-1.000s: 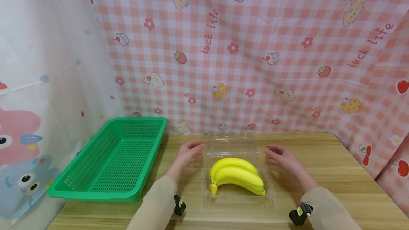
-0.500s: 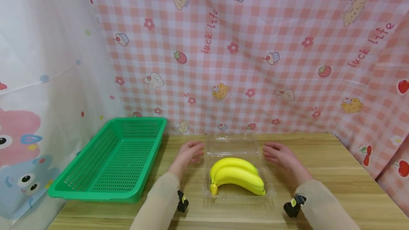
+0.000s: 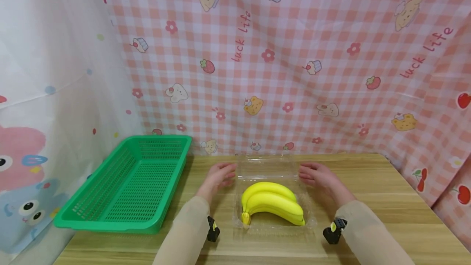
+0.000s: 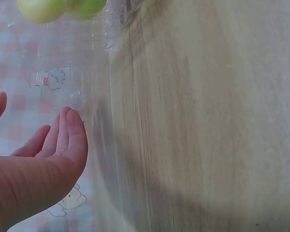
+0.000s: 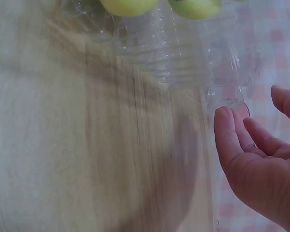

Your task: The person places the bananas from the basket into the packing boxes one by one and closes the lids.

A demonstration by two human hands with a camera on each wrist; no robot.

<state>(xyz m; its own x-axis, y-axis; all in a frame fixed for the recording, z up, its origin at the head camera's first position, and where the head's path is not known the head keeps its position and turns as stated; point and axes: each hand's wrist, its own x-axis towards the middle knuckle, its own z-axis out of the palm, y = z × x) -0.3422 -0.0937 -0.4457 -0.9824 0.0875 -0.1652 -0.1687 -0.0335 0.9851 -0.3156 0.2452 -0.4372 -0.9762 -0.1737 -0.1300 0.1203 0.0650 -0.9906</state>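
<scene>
A bunch of yellow bananas (image 3: 272, 203) lies in a clear plastic clamshell box (image 3: 310, 219) at the middle of the table. The box's lid (image 3: 268, 169) is folded back toward the cloth wall. My left hand (image 3: 218, 177) is at the lid's left edge, fingers relaxed and slightly bent, holding nothing. At the opposite edge my right hand (image 3: 319, 177) has its fingertips right beside the lid, fingers also loosely bent. Both wrist views show the fingertips close to the clear plastic, left fingers (image 4: 77, 133) and right fingers (image 5: 227, 130) pointing toward it.
A green plastic basket (image 3: 132, 191) with slotted sides stands at the left of the wooden table (image 3: 386, 199). Behind the table hangs a pink checked cloth (image 3: 294, 81), and a white printed curtain (image 3: 73, 93) covers the left side.
My right hand has moved left, closer to the lid's right edge. My left hand stays near the lid's left edge, its forearm shifting slightly right. Box and bananas have not moved.
</scene>
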